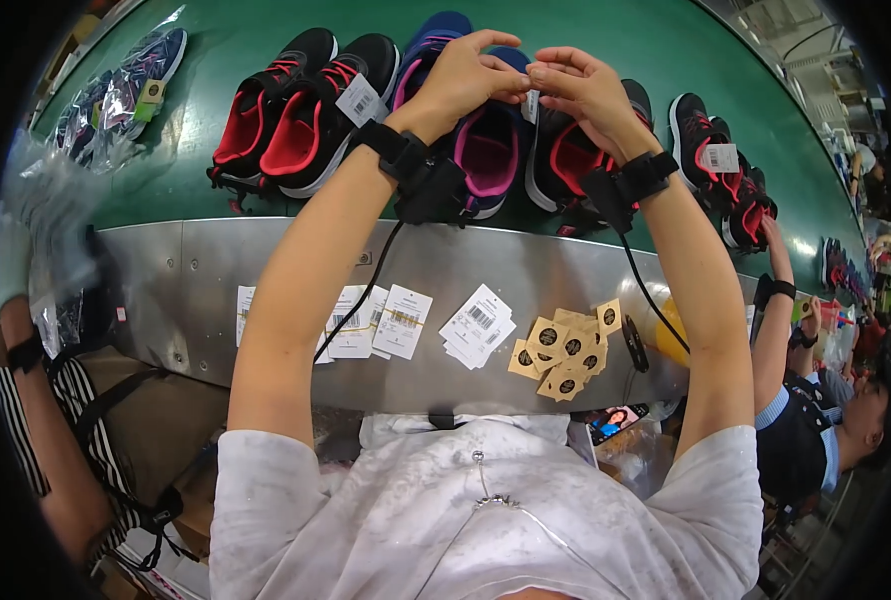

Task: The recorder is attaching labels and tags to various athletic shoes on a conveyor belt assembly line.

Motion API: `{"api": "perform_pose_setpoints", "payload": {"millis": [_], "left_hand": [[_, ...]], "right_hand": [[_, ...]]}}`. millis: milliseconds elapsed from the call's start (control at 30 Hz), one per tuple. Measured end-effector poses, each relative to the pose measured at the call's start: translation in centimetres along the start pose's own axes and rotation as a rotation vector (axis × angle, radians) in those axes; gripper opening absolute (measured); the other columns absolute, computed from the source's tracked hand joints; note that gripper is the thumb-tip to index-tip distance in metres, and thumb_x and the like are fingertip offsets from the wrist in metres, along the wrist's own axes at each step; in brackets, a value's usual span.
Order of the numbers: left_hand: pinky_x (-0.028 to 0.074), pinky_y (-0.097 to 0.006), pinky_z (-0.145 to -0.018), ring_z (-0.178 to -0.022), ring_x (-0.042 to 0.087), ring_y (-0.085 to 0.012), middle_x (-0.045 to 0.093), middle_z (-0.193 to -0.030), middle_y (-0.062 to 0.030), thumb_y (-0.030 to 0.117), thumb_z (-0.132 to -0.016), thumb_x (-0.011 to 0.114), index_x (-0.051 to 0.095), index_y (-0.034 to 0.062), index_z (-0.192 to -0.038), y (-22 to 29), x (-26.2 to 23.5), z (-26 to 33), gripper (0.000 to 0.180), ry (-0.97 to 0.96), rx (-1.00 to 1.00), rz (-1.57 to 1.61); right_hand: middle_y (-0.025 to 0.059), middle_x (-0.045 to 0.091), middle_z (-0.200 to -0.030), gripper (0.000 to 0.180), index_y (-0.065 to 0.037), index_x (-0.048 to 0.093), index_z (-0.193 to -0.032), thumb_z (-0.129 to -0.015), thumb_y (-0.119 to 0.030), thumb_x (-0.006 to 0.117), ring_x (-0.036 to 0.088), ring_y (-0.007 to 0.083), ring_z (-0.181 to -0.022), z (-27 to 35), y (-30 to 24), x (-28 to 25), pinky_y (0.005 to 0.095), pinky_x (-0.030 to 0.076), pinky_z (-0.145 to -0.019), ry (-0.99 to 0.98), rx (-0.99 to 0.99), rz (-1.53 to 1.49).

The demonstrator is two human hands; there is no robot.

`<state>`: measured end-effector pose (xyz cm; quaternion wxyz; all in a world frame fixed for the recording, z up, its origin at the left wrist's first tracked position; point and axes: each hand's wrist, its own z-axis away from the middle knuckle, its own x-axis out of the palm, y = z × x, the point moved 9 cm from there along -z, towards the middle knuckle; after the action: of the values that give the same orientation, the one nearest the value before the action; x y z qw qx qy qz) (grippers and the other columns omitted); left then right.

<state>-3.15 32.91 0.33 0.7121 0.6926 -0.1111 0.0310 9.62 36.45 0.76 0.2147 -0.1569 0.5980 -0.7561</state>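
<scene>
My left hand [474, 78] and my right hand [584, 92] meet fingertip to fingertip over a pair of navy sneakers with pink lining. A white hang tag [532, 106] shows edge-on just below the fingertips, at the navy sneaker [487, 152]. My right fingers are pinched at the tag's top. The left thumb and fingers are pinched too; what lies between them is too small to make out. Black sneakers with coral lining [299, 140] stand to the left, one carrying a white barcode tag [362, 99]. Another black sneaker [572, 160] sits partly under my right hand.
On the metal ledge [216, 250] lie white barcode tags [479, 322] and a pile of gold tags [566, 350]. A yellow roll [671, 330] is by my right arm. Bagged shoes [131, 85] lie far left on the green belt [606, 30]. Co-workers' arms [774, 300] reach in at both sides.
</scene>
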Motion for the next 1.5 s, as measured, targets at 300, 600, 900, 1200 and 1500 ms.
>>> {"api": "perform_pose_setpoints", "payload": {"millis": [300,600,900,1200,1500], "left_hand": [[0.053,-0.027,-0.078,-0.084,0.066,-0.0189,0.065,-0.098,-0.0145,0.001,-0.083,0.062,0.042,-0.0046,-0.128,-0.9,-1.8,0.5,0.05,-0.002,-0.027,-0.005],[0.051,-0.023,-0.066,-0.076,0.063,-0.0139,0.062,-0.104,-0.0103,0.012,-0.081,0.069,0.046,0.0012,-0.128,3.6,-0.6,1.7,0.054,0.234,0.272,-0.622],[0.049,-0.022,-0.067,-0.082,0.06,-0.0093,0.063,-0.105,-0.0053,0.01,-0.084,0.062,0.059,0.0028,-0.115,5.4,1.6,5.8,0.031,0.218,0.274,-0.357],[0.049,-0.021,-0.074,-0.085,0.062,-0.0105,0.066,-0.099,-0.0083,0.018,-0.091,0.06,0.057,-0.004,-0.112,2.4,13.0,8.8,0.031,-0.106,-0.053,0.365],[0.048,-0.031,-0.083,-0.093,0.061,-0.016,0.064,-0.104,-0.0095,0.014,-0.092,0.053,0.058,-0.002,-0.112,-2.2,13.1,13.4,0.026,0.003,-0.145,0.52]], "right_hand": [[0.0043,0.065,-0.092,0.031,-0.003,0.06,-0.106,-0.08,-0.016,0.072,0.063,0.012,-0.085,-0.8,-1.4,2.6,0.0234,0.053,-0.071,-0.068,-0.146,0.21],[0.0162,0.063,-0.087,0.031,-0.009,0.063,-0.104,-0.081,-0.03,0.059,0.06,0.0305,-0.088,1.5,-8.3,-5.0,0.043,0.047,-0.074,0.331,-0.875,1.254],[0.0213,0.067,-0.087,0.026,0.001,0.067,-0.084,-0.069,-0.019,0.065,0.065,0.0361,-0.083,8.3,-7.2,-25.3,0.0419,0.052,-0.073,0.625,0.212,1.641],[0.0094,0.064,-0.08,0.008,0.0,0.055,-0.09,-0.085,-0.005,0.055,0.063,0.0147,-0.066,19.6,-10.5,-10.9,0.0233,0.053,-0.061,0.371,-0.216,0.086],[0.0058,0.062,-0.09,0.017,-0.006,0.063,-0.092,-0.079,-0.016,0.067,0.062,0.0184,-0.081,25.2,3.8,0.5,0.0328,0.05,-0.069,0.197,-0.128,0.823]]}}
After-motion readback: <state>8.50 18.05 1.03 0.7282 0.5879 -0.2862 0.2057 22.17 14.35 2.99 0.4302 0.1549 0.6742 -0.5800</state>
